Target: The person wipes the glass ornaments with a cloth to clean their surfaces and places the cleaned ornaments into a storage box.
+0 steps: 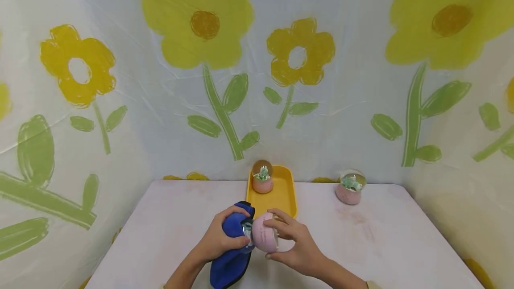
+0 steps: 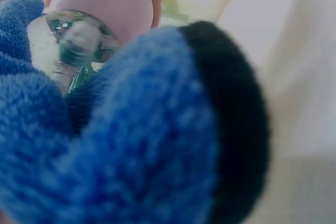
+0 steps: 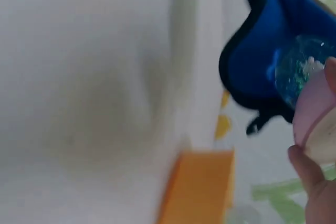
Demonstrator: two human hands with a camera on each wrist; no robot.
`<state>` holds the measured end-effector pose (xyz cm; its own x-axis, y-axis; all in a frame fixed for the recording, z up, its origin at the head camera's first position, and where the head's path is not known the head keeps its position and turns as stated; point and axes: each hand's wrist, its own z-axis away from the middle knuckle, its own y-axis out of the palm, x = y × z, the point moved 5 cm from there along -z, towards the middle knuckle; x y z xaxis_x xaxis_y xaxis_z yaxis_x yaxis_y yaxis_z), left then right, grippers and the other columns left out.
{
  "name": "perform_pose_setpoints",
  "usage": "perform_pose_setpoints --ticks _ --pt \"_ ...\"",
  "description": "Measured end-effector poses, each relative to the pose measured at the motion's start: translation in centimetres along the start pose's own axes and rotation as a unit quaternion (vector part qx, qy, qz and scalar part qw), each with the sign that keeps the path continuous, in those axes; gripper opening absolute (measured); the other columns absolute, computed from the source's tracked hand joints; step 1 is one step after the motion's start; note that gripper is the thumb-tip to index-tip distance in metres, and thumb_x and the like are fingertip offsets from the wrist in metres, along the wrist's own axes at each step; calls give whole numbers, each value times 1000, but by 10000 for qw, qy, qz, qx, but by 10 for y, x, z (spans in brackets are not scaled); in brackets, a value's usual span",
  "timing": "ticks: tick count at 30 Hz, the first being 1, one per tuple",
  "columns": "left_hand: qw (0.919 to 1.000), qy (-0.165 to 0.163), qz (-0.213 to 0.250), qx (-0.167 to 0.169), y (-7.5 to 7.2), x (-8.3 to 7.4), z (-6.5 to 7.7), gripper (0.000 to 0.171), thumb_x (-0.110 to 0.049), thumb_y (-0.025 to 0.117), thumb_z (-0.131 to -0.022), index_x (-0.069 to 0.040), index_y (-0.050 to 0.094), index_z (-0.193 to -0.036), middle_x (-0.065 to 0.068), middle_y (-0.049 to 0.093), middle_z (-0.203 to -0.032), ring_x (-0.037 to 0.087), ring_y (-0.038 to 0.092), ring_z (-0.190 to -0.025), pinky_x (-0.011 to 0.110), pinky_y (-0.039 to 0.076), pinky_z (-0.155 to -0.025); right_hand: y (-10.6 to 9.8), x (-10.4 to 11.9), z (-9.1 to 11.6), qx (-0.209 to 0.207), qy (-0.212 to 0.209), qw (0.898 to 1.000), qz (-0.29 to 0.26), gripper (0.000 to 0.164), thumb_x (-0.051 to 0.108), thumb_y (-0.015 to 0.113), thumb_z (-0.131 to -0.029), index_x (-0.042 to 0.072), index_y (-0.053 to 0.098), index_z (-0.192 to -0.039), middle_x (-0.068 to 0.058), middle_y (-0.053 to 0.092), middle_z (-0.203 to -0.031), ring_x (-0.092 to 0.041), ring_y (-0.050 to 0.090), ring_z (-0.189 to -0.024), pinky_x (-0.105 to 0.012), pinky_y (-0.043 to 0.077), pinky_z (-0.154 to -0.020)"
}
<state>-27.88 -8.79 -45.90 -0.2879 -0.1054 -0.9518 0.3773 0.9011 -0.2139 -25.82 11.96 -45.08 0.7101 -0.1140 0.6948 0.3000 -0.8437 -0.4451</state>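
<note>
Flowered fabric (image 1: pixel 164 101) backs the tray (image 1: pixel 284 197). In front, left hand (image 1: pixel 221 235) curls cloth (image 1: pixel 230 267) round globe (image 1: pixel 247 231); right hand (image 1: pixel 299 241) pinches its base (image 1: pixel 263 237), seemingly steadying.

Booth of flower-printed cloth (image 1: pixel 257 106)

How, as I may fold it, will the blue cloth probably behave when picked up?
The blue cloth is probably floppy: under the left hand, it curves partly around the held snow globe. Its fuzzy surface likely resists slipping.

Three round snow globes with pink bases (image 1: pixel 263 234) (image 1: pixel 263 184) (image 1: pixel 349 193), two bare hands (image 1: pixel 221 236) (image 1: pixel 300 245), one blue plush cloth (image 1: pixel 230 266), one yellow rectangular tray (image 1: pixel 283 195), one white counter (image 1: pixel 180 215).
</note>
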Motion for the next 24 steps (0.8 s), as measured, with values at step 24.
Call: perform_pose_setpoints --ticks 24 --pt "9706 -1009 2122 528 26 24 23 50 -26 55 -90 -7 44 -135 13 53 -120 29 59 -104 47 50 -85 2 35 28 745 -3395 8690 3522 33 22 58 -98 22 59 -131 -19 46 -140 -33 54 -118 -32 51 -86"
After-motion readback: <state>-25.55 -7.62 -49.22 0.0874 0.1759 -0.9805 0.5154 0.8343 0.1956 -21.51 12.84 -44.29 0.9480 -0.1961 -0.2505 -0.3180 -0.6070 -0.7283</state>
